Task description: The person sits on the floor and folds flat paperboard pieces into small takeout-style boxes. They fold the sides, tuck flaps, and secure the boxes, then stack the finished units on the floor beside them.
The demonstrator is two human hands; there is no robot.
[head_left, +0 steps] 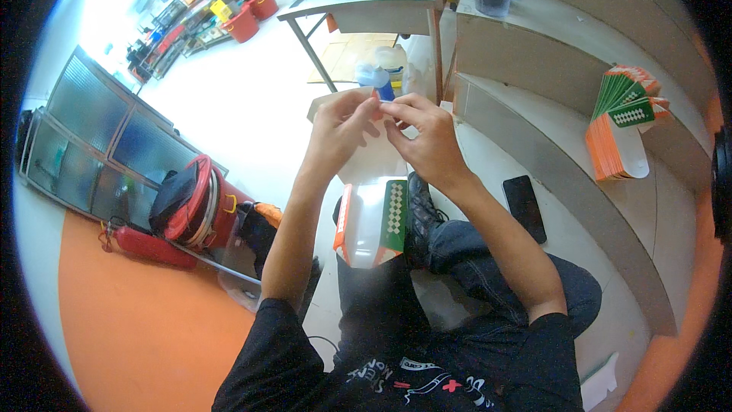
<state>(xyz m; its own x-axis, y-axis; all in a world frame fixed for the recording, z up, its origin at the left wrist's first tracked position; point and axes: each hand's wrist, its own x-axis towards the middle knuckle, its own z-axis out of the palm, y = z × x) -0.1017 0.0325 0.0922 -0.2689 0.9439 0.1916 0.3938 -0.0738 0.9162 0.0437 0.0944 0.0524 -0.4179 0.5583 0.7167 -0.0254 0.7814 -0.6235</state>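
Between my forearms [290, 233], an open white carton [371, 217] with orange and green sides lies closer to my body than my fingertips, its long axis seeming to point away from me, about equally near my left hand [339, 123] and right hand [433, 137], whose fingers pinch together on what seems a small pale piece [386, 107].

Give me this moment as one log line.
Left hand, right hand: close together; grip: unclear; open carton: below hands; carton stack: on step; phone: on floor
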